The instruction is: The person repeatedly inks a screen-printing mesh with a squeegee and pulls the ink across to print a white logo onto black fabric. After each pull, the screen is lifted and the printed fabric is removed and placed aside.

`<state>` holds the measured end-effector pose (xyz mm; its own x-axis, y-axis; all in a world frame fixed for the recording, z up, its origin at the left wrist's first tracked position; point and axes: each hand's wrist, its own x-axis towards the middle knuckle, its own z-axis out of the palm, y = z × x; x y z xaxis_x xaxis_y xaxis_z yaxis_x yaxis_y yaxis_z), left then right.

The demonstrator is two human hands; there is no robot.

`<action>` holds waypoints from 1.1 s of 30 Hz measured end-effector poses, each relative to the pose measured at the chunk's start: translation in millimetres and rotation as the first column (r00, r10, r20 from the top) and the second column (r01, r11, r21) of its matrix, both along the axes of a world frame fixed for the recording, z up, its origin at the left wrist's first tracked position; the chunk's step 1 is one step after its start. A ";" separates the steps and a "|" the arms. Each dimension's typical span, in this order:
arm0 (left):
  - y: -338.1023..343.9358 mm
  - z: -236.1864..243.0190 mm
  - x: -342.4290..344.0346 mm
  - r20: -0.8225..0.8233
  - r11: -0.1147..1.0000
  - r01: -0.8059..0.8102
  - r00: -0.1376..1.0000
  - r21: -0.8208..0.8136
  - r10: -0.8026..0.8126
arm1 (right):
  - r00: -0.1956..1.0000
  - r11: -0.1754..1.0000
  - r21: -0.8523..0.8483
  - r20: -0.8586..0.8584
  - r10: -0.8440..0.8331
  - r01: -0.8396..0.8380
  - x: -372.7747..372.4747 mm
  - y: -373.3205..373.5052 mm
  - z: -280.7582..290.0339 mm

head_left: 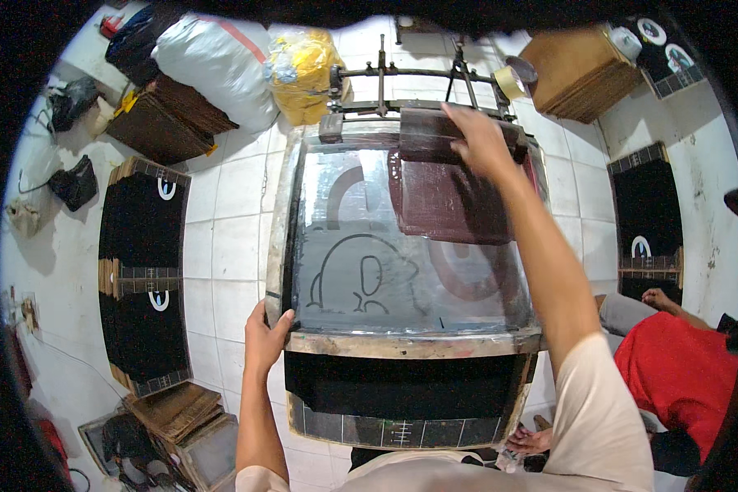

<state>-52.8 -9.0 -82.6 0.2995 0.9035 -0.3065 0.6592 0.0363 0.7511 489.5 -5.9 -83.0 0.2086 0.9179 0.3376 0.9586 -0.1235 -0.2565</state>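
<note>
In front of me lies a wooden-framed printing screen (pixel 402 346) with a grey mesh, a curved animal-like outline and darker arc shapes. My right hand (pixel 482 146), slightly blurred, reaches to its far right part and grips a wide dark squeegee (pixel 425 133) from above. On the mesh, nearer me than the squeegee, spreads a patch of dark maroon ink (pixel 447 201). My left hand (pixel 266 332) is closed on the frame's left edge by the near corner, thumb on top. Below the near rail, black cloth (pixel 402 384) shows on a board.
Metal hinge bars (pixel 381 78) stand behind the screen, beside a tape roll (pixel 508 84). Boards with black cloth (pixel 143 221) line the left wall; another board (pixel 648 205) is on the right. A person in red (pixel 672 369) sits close at right. Bags (pixel 217 66) and cardboard stacks (pixel 582 74) lie beyond.
</note>
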 end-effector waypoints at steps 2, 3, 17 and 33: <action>1.0 8.1 1.3 0.040 1.000 0.000 0.999 -0.001 0.000 | 0.988 0.991 0.125 -0.144 0.058 -0.040 -69.0 -75.0 17.1; 2.4 16.2 -1.0 0.019 0.999 0.034 0.999 -0.002 -0.034 | 0.985 0.999 0.032 -0.172 0.026 -0.021 -110.8 -118.8 28.2; 63.2 6.2 -55.5 0.793 0.980 0.184 0.606 -0.078 -0.050 | 0.972 0.885 0.429 0.064 -0.228 0.180 -91.1 -166.2 243.6; -333.2 -316.9 -272.7 -0.253 0.837 0.000 0.953 -0.547 -0.166 | 0.991 0.963 0.239 0.019 -0.132 0.123 71.2 -121.5 372.3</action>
